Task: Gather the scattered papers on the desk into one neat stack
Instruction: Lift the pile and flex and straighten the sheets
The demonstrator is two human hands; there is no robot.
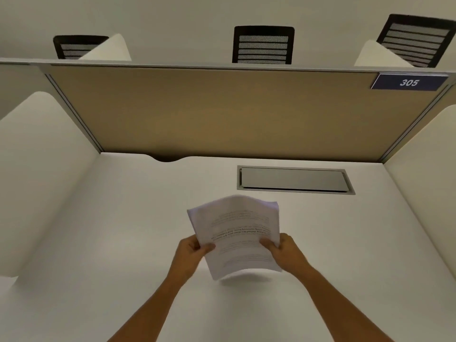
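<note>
A stack of white printed papers [237, 233] is held up above the white desk [123, 230], tilted toward me, with its far edge curling. My left hand [191, 250] grips the stack's left edge, thumb on top. My right hand [283, 250] grips the right edge the same way. The sheets lie roughly together, their far corners slightly fanned. A shadow falls on the desk under the stack's near edge. No loose sheets show elsewhere on the desk.
A grey metal cable flap [294, 180] is set into the desk behind the papers. A tan partition [222, 112] closes the back, with a "305" label [408, 82]. White side dividers [37, 169] flank the desk. Black chairs [262, 45] stand beyond.
</note>
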